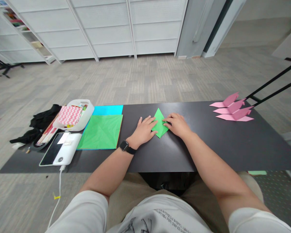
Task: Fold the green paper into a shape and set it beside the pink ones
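A green origami paper [159, 124], folded into a diamond, lies on the dark table in front of me, one point facing away. My left hand [145, 130] rests on its left edge with fingers spread and thumb low on the paper. On the opposite edge, my right hand [177, 124] has its fingers bent and its thumb and fingertips closed on the paper's side flap. The underside of that flap is hidden by the fingers.
Left on the dark table [208, 145] lie green paper sheets [100, 132] over a blue one [109, 110], a white basket [87, 113], a white power bank [68, 149] with a cable, and black cloth [45, 116]. Several pink folded paper birds [232, 110] stand far right.
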`<state>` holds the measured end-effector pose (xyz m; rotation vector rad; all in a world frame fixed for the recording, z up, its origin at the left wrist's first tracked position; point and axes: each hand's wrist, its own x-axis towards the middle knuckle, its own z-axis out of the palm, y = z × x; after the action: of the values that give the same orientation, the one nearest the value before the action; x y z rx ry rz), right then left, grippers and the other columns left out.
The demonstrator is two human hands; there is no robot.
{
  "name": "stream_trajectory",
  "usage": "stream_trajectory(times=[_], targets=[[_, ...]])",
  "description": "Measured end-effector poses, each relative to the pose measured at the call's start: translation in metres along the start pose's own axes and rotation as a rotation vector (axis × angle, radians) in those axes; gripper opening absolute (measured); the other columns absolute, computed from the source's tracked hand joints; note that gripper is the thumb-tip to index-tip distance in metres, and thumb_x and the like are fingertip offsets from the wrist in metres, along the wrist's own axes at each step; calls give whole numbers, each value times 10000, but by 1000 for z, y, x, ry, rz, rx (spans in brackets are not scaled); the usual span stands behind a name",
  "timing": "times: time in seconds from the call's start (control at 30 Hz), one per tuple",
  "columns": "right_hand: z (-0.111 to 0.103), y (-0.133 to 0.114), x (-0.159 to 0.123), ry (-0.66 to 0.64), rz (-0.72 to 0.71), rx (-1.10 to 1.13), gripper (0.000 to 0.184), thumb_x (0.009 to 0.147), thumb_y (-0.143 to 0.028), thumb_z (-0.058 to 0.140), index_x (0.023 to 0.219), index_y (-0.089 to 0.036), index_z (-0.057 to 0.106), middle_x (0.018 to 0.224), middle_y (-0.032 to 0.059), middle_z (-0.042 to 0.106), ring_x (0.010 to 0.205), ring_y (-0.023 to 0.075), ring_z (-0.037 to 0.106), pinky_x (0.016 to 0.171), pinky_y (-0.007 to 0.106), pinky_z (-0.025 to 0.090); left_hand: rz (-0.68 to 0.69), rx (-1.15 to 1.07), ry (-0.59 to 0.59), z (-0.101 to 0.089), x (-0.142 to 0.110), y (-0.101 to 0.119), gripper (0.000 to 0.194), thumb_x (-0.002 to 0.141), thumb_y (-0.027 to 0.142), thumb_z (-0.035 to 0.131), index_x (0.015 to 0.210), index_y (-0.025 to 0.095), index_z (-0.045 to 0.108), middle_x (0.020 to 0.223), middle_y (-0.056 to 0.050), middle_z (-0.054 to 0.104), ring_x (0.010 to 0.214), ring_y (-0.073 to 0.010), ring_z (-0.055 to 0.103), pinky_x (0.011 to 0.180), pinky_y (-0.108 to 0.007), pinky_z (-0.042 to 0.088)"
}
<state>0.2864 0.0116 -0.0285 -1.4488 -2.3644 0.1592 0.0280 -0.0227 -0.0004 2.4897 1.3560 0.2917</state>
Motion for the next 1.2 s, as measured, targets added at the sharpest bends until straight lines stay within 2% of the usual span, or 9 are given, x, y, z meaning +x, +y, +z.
stream_trajectory(times=[0.2,0.4,0.5,0.57,0.73,0.9,1.0,1.1,1.2], targets=[[1,3,0,9,1,8,249,988,-299,758,1219,-327,848,1167,102,694,1106,310,602,955,458,463,-2,1,-58,1,2,-13,501,1095,410,592,1592,350,583,1744,-69,474,1656,-372,362,1326,-805,95],[0,8,-1,-2,0,6,266,992,-315,757,1238,-366,845,1229,100,689,1145,317,599,973,474,467,-6,24,-38,6,1,-17,478,1128,253,459,1572,361,600,1735,-36,488,1643,-359,387,1304,-840,119],[-2,9,-2,-29,14,3,287,995,-321,752,1261,-383,840,1287,102,682,1186,330,597,996,498,468,22,36,-6,6,3,-19,481,1092,212,535,1541,353,631,1726,-38,503,1639,-356,396,1328,-795,157],[-3,9,-2,-45,25,1,297,997,-319,748,1272,-389,838,1317,103,678,1206,338,595,1010,512,468,80,25,26,5,5,-21,486,1058,170,579,1513,318,659,1719,-50,513,1628,-329,421,1355,-705,228],[-5,6,-2,-63,39,-1,306,996,-302,745,1278,-375,837,1340,108,684,1245,356,592,1022,528,470,228,-24,65,3,8,-24,453,1019,81,541,1388,252,743,1560,-67,674,1430,-245,635,1285,-507,436],[-8,0,1,-46,-5,13,339,981,-258,749,1295,-359,826,1316,98,709,1227,332,617,1027,496,478,228,-40,69,0,5,-21,411,1011,120,566,1333,285,761,1451,-44,740,1357,-239,678,1220,-487,482],[-11,-6,2,-99,-36,27,336,998,-203,698,1279,-329,831,1182,86,753,1129,292,675,976,443,506,223,-81,66,-4,3,-19,329,1029,270,657,1345,289,746,1453,-52,735,1371,-251,668,1243,-498,450],[-11,-10,2,-141,-68,53,336,1021,-157,614,1229,-285,845,1102,83,776,1037,254,717,920,386,533,212,-106,48,-7,2,-19,358,997,385,756,1339,284,737,1463,-57,730,1384,-267,659,1260,-511,424],[-10,-9,2,-128,-78,85,341,1006,-138,599,1193,-275,850,1120,79,789,1006,240,733,895,361,552,204,-113,35,-9,3,-23,335,977,372,794,1296,279,753,1468,-58,726,1378,-269,664,1259,-517,425]])
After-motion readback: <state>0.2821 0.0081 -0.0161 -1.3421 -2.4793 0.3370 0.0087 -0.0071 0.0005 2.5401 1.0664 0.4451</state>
